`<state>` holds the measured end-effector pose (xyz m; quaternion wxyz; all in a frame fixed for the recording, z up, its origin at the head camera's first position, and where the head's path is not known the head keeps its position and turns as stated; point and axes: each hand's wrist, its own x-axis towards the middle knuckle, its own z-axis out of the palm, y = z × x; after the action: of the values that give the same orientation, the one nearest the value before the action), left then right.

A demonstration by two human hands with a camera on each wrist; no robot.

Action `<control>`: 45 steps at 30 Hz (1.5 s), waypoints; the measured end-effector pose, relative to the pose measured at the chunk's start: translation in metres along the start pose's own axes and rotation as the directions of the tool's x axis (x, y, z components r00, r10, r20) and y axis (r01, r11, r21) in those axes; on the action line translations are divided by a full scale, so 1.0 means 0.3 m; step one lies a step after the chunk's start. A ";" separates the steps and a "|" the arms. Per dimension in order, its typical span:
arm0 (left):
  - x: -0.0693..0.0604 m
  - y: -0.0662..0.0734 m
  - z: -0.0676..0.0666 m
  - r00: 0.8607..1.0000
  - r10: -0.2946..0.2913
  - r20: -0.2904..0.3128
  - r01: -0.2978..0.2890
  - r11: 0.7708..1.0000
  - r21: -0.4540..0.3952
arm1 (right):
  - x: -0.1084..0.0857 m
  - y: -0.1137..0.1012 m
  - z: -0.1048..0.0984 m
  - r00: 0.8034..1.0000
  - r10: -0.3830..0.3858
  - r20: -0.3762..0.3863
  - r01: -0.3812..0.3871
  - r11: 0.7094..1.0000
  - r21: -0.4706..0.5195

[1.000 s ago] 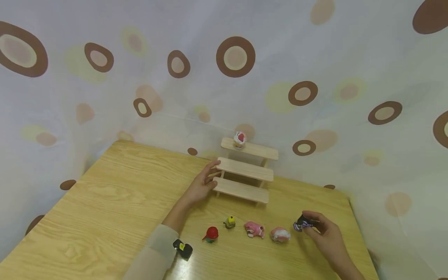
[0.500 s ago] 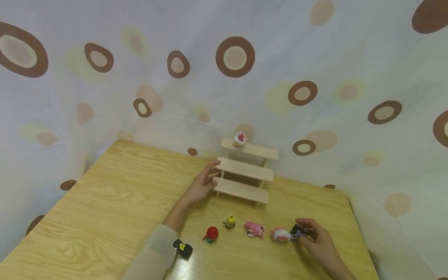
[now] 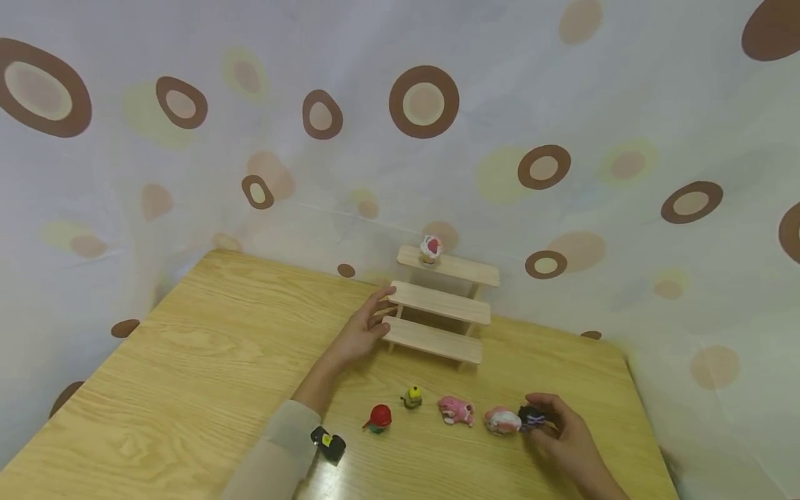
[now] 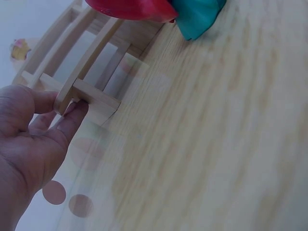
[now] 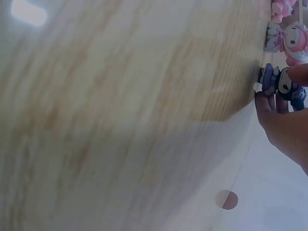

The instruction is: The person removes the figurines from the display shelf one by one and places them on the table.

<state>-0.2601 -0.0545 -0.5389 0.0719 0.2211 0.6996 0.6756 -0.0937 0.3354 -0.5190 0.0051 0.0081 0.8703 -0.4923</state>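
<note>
My left hand [image 3: 359, 337] holds the left end of a three-tier wooden display stand [image 3: 437, 300]. In the left wrist view, the thumb lies over the lowest board's end [image 4: 65, 96] and fingers reach beneath it. My right hand [image 3: 571, 441] pinches a small black and purple figurine [image 3: 532, 417], which is at the table surface. Right beside it is a pink and white figurine [image 3: 503, 421]; in the right wrist view the black figurine [image 5: 284, 83] appears upright. A cupcake-like figurine with a red top [image 3: 431, 248] stands on the top tier.
In front of the stand are a pink figurine [image 3: 456, 410], a small yellow-topped figurine [image 3: 412, 397] and a red-topped figurine with green below [image 3: 378, 418]. A patterned sheet [image 3: 350, 160] rises behind the wooden table [image 3: 206, 347]. A black device [image 3: 328, 444] shows at the left sleeve.
My right hand has brought the black and purple figurine left and down, beside the pink and white one. My left hand stays on the stand.
</note>
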 end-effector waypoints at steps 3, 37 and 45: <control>-0.002 0.003 0.001 1.000 0.002 -0.002 -0.002 1.000 0.000 | 0.001 0.001 0.001 1.000 -0.025 0.004 0.025 1.000 0.008; -0.002 0.009 -0.005 1.000 0.011 -0.002 -0.011 0.999 0.045 | 0.209 -0.209 -0.087 0.950 -0.241 -0.199 0.243 0.970 -0.015; 0.001 0.005 0.002 1.000 0.020 0.016 -0.020 0.999 0.028 | 0.276 -0.264 -0.031 0.949 -0.265 -0.168 0.276 0.960 0.045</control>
<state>-0.2597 -0.0540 -0.5374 0.0677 0.2343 0.7062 0.6647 -0.1781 0.3035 -0.4478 -0.1328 -0.0715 0.8436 -0.5153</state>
